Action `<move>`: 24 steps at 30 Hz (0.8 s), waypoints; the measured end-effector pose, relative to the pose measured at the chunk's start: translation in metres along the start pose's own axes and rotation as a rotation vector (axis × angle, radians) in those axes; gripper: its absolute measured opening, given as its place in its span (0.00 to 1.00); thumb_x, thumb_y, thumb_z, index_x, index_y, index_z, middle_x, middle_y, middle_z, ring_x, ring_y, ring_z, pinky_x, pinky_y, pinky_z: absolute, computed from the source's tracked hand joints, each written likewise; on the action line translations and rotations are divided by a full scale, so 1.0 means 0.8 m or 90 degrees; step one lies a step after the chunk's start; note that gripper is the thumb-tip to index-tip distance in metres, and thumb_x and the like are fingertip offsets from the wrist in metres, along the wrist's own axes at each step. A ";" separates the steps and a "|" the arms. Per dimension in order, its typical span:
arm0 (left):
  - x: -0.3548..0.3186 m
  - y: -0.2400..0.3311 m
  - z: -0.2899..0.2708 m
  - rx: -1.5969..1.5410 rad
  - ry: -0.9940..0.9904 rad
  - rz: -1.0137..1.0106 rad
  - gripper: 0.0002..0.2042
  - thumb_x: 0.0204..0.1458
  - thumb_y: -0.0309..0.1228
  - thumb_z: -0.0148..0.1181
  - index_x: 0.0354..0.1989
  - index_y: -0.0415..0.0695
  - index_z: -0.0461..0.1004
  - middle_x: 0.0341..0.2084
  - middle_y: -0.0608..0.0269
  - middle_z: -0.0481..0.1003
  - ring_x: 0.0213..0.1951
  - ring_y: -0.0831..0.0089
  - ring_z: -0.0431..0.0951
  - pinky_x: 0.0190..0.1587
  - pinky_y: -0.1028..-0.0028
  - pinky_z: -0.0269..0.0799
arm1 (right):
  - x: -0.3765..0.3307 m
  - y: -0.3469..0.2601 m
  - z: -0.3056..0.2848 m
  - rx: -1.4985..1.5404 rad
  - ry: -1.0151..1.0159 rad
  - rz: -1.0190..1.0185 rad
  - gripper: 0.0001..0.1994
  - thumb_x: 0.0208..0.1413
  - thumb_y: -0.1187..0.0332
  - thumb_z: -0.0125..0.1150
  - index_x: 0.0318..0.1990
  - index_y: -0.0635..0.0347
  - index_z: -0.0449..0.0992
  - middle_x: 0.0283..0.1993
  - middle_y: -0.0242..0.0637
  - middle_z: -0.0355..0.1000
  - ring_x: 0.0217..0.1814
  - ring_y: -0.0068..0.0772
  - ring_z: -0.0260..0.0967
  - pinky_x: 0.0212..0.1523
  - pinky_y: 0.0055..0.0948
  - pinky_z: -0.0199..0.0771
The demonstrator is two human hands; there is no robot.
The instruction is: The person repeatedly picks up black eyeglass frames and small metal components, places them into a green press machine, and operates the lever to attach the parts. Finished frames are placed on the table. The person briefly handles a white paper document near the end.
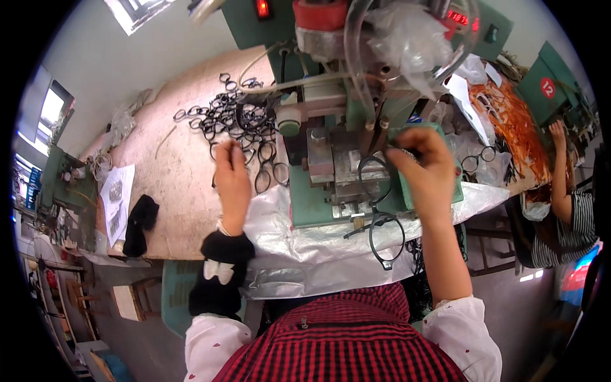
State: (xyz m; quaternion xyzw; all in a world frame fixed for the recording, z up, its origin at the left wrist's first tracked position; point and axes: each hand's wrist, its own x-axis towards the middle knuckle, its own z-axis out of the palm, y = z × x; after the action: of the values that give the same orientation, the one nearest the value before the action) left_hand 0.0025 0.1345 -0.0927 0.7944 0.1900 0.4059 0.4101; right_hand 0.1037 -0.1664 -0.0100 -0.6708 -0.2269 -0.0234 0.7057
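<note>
At the near edge of a pile of black eyeglass frames (245, 114), my left hand (231, 181) has its fingers drawn together. Blur hides what, if anything, is between its fingertips. My right hand (428, 167) is curled beside the machine's tool head, over a green basket (457, 191). Its thumb and forefinger come close together, and anything pinched there is too small to name. Just left of that hand, a black eyeglass frame (401, 245) sits at the machine's metal fixture (321, 156). One rim lies by the fixture and the other hangs over the front.
The green bench machine (305, 216) stands in front of me, with silvery sheeting (273, 274) along the table edge. Left are paper sheets (118, 200) and a black cloth (141, 223). Right are orange strips (509, 121), a loose eyeglass frame (477, 159) and a co-worker's arm (561, 178).
</note>
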 end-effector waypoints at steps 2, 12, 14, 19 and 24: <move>-0.020 -0.008 0.008 -0.033 -0.017 0.004 0.07 0.63 0.27 0.48 0.45 0.39 0.67 0.33 0.65 0.69 0.34 0.79 0.68 0.38 0.80 0.65 | 0.008 0.017 0.024 0.085 0.018 0.021 0.14 0.46 0.81 0.64 0.41 0.64 0.70 0.37 0.30 0.70 0.41 0.19 0.68 0.45 0.19 0.67; -0.005 0.200 -0.013 -0.480 -0.058 0.278 0.09 0.61 0.21 0.46 0.49 0.39 0.66 0.40 0.54 0.73 0.40 0.67 0.75 0.39 0.65 0.77 | -0.008 -0.006 0.048 0.322 0.057 0.088 0.18 0.48 0.84 0.62 0.47 0.65 0.69 0.33 0.27 0.70 0.38 0.16 0.67 0.43 0.16 0.67; 0.013 0.211 0.004 -0.341 -0.042 0.294 0.10 0.61 0.22 0.48 0.50 0.37 0.66 0.40 0.51 0.74 0.39 0.66 0.76 0.38 0.64 0.78 | -0.012 -0.003 0.048 0.355 0.059 0.088 0.19 0.49 0.85 0.60 0.50 0.65 0.68 0.38 0.31 0.73 0.40 0.18 0.68 0.46 0.18 0.68; -0.005 0.207 0.001 -0.347 -0.111 0.413 0.07 0.57 0.24 0.53 0.43 0.36 0.68 0.33 0.50 0.76 0.34 0.63 0.77 0.35 0.66 0.75 | -0.024 -0.032 0.030 0.160 0.001 0.070 0.21 0.51 0.82 0.59 0.55 0.66 0.69 0.50 0.35 0.73 0.49 0.22 0.70 0.54 0.24 0.67; -0.038 0.194 0.047 -0.121 -0.191 0.762 0.08 0.36 0.24 0.64 0.28 0.43 0.75 0.36 0.61 0.78 0.30 0.65 0.75 0.30 0.72 0.76 | 0.002 0.021 -0.040 -0.064 0.113 -0.028 0.17 0.51 0.79 0.60 0.51 0.64 0.75 0.49 0.34 0.75 0.53 0.27 0.70 0.57 0.27 0.65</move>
State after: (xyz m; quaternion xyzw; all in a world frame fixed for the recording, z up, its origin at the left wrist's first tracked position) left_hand 0.0093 0.0049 0.0048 0.7715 -0.3847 0.4645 0.2025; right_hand 0.1203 -0.1947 -0.0247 -0.6955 -0.1764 -0.1094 0.6878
